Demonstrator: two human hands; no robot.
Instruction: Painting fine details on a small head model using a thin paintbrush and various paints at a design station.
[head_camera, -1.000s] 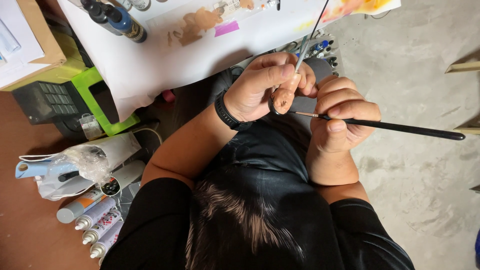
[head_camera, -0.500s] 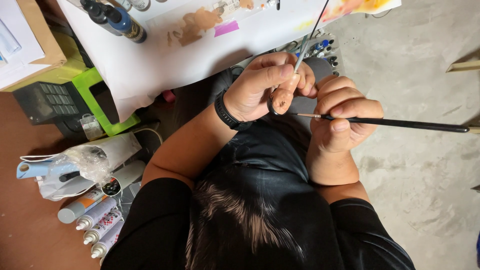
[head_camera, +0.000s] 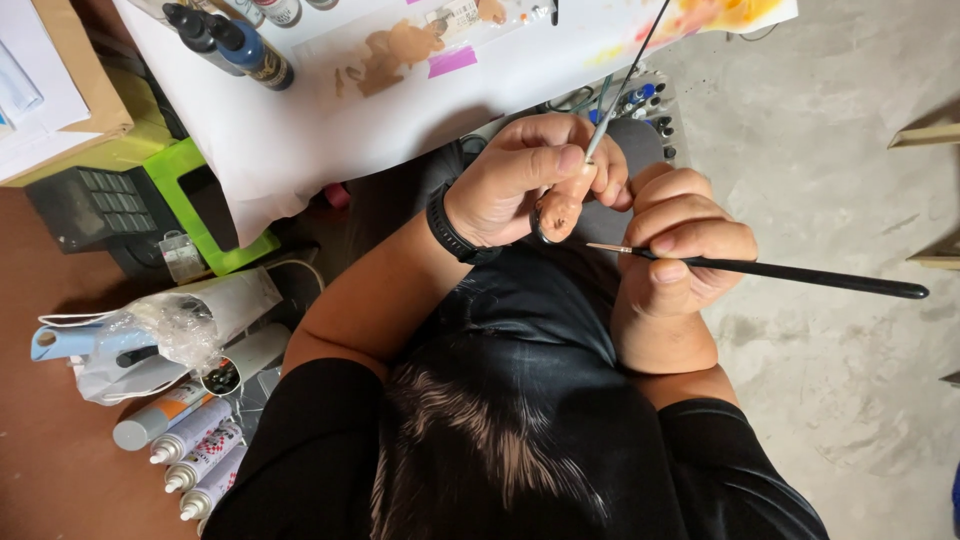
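My left hand (head_camera: 505, 185), with a black band on the wrist, is closed on a small tan piece (head_camera: 560, 212) that sits on a thin grey rod (head_camera: 625, 85) slanting up to the table edge. My right hand (head_camera: 690, 245) pinches a slim black paintbrush (head_camera: 800, 272). Its fine tip points left, just right of the tan piece and close to it. Whether the tip touches the piece I cannot tell. Both hands hover over my lap, knuckles almost together.
A white sheet (head_camera: 400, 90) with tan, pink and orange paint smears covers the table ahead, with dark paint bottles (head_camera: 235, 40) on it. At the left are a green box (head_camera: 215, 210), a plastic bag (head_camera: 170, 330) and several spray cans (head_camera: 190, 440). Grey concrete floor (head_camera: 850, 150) lies to the right.
The brush handle has dipped a little and its tip has shifted slightly. Both hands keep their hold and stay where they were.
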